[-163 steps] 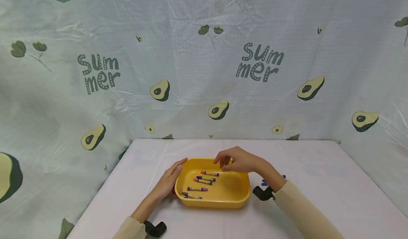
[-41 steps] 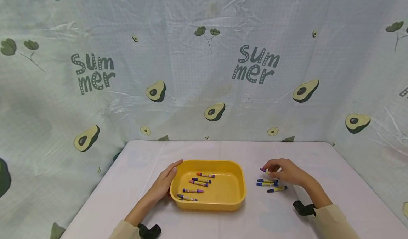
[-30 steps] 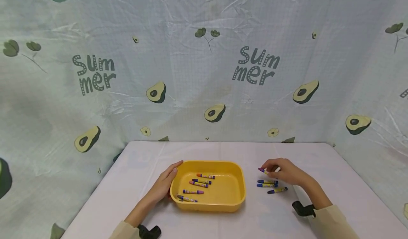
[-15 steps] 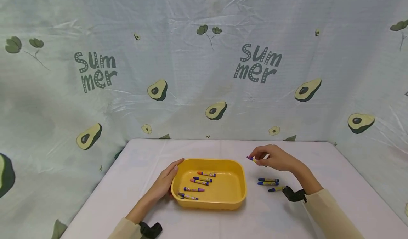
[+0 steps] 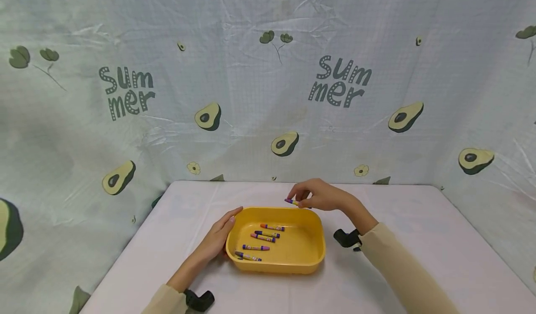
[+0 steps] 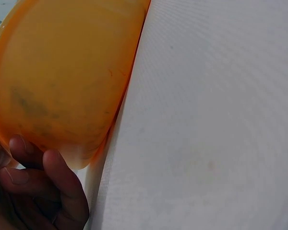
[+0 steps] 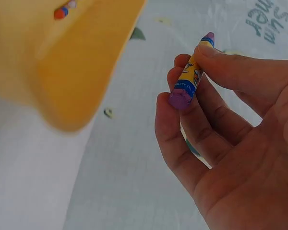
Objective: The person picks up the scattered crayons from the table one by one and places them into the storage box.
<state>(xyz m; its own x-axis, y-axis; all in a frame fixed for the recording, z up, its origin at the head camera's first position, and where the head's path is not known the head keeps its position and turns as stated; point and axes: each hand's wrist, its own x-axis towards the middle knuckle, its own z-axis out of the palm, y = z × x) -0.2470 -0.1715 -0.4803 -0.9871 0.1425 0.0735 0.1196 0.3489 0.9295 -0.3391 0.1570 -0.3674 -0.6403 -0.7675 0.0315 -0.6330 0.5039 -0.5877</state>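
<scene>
A purple crayon [image 7: 192, 72] with a yellow and blue wrapper is pinched between the thumb and fingertips of my right hand [image 5: 320, 195]. In the head view this hand is over the back edge of the yellow plastic tray [image 5: 293, 268], towards its right side. My left hand [image 5: 219, 237] grips the tray's left side, thumb at the rim; the left wrist view shows curled fingers [image 6: 65, 177] against its outer wall. Inside the tray, mostly on the left, lie several crayons, among them an orange one [image 5: 272, 228], a light purple one [image 5: 256, 247] and a grey-tipped one [image 5: 248, 256].
The tray stands on a white-covered table [image 5: 251, 297]. To its right, my right wrist and sleeve cover loose crayons, with one dark tip [image 5: 357, 249] showing. A cloth backdrop [image 5: 243, 72] with avocado prints hangs behind the table.
My right hand has picked up the purple crayon from beside the other loose ones, lifted it and carried it left to the tray's back edge. My left hand has stayed at the tray.
</scene>
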